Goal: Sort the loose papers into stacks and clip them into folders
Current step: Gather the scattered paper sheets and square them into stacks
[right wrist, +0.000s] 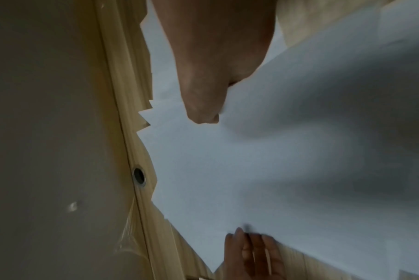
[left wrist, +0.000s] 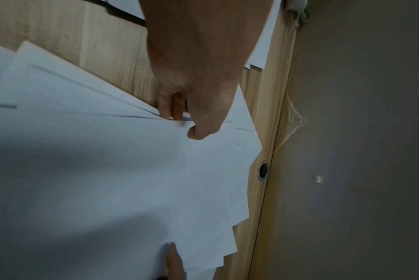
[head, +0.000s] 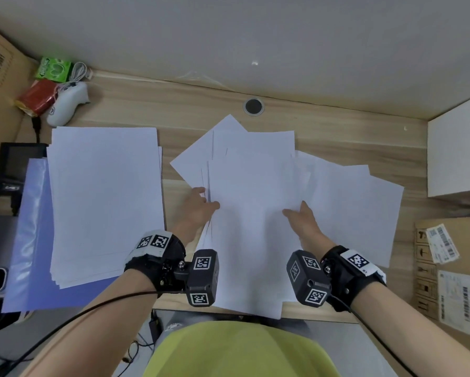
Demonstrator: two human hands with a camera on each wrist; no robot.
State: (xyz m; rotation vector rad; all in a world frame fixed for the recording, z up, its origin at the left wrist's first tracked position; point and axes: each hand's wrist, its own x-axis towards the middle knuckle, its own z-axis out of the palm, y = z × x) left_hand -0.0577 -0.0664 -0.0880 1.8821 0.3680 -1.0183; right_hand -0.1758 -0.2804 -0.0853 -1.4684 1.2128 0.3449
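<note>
Top sheet [head: 251,213] pinched between left hand [head: 198,208], right hand [head: 302,216] grip

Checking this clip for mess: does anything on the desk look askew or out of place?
Yes. The loose papers in the middle lie fanned at mixed angles, some overhanging the desk's near edge, gripped by the left hand and right hand. The stack on the blue folder is far squarer.

Head overhead; wrists close, share papers [head: 251,213].
</note>
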